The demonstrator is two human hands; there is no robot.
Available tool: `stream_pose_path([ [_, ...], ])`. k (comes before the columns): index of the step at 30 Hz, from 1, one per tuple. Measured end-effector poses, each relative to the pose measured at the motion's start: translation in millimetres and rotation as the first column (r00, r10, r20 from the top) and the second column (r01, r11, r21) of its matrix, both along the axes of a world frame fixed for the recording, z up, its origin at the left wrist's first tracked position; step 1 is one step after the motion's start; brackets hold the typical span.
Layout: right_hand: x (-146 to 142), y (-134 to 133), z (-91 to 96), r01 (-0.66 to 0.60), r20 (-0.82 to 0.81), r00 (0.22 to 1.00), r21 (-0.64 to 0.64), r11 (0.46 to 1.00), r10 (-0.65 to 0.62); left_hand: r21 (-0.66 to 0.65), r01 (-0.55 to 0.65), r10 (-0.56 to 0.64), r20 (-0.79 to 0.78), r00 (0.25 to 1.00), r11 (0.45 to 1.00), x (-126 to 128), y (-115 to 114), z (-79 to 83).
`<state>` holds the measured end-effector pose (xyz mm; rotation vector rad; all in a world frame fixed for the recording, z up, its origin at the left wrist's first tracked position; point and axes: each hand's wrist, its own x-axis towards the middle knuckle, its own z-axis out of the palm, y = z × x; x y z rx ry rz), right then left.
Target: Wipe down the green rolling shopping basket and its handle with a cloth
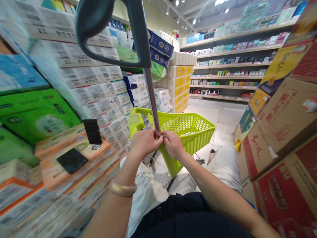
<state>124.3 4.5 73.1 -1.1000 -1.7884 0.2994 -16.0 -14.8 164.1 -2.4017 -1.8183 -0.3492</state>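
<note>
A lime-green plastic shopping cart [198,142] stands in front of my knees, its basket walls full of holes. From its near end rises a metal pole [151,96], topped by a dark grey loop handle [145,36]. My left hand [145,142] is closed around the foot of the pole, where it meets the cart. Just to the right, my right hand [173,144] pinches at the same joint, fingertips against my left thumb. Whatever lies between its fingers is hidden. Beside my left hand a green casing [136,122] with a pale window sits on the cart.
On the left, stacked tissue packs [99,77] form a wall. A black tablet-like device [72,160] and a dark phone-like device [92,131] rest on orange packs. Cardboard cartons [287,115] line the right. Shelves [228,59] of small boxed goods stand beyond the tiled floor [220,115].
</note>
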Motion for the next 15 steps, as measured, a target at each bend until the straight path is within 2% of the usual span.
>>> stream_pose_path([
  [6, 11, -4, -15.9, 0.139, -0.15, 0.98, 0.029, 0.99, -0.133, -0.028, 0.026, -0.026, -0.026, 0.999, 0.999, -4, 2, -0.7],
  [11, -12, -14, -13.4, 0.092, -0.151, 0.986, 0.109, 0.99, -0.075, -0.023, 0.038, -0.039, -0.036, 0.999, 0.999, -3, 3, -0.6],
  [15, -4, -14, -24.1, 0.087, -0.117, 0.991, 0.173, 0.981, -0.068, -0.035, 0.052, -0.053, -0.032, 0.998, 0.998, -5, 2, 0.3],
])
